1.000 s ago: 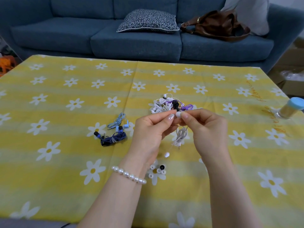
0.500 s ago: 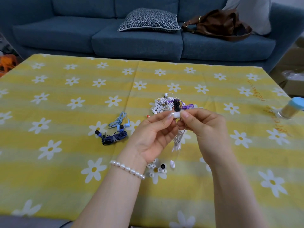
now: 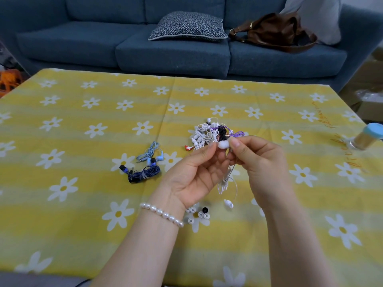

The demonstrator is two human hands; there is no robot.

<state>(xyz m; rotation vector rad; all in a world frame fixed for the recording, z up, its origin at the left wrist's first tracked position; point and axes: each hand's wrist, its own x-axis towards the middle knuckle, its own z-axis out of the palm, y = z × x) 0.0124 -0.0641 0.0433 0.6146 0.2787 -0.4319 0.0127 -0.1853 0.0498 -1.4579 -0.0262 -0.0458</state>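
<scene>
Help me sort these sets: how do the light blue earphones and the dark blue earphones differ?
The light blue earphones have a pale, loosely looped cable; the dark blue earphones have a navy cable in a denser bundle. The light blue set lies farther from the person, the dark blue set nearer. Both are coiled on the yellow cloth, untouched.

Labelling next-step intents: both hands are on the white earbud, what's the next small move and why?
Probably the left hand twists the end of the white earbud while the right hand steadies it: both pinch it in the air, its cable dangling, loose ear tips lying below. Fitting or removing a tip, I cannot tell.
</scene>
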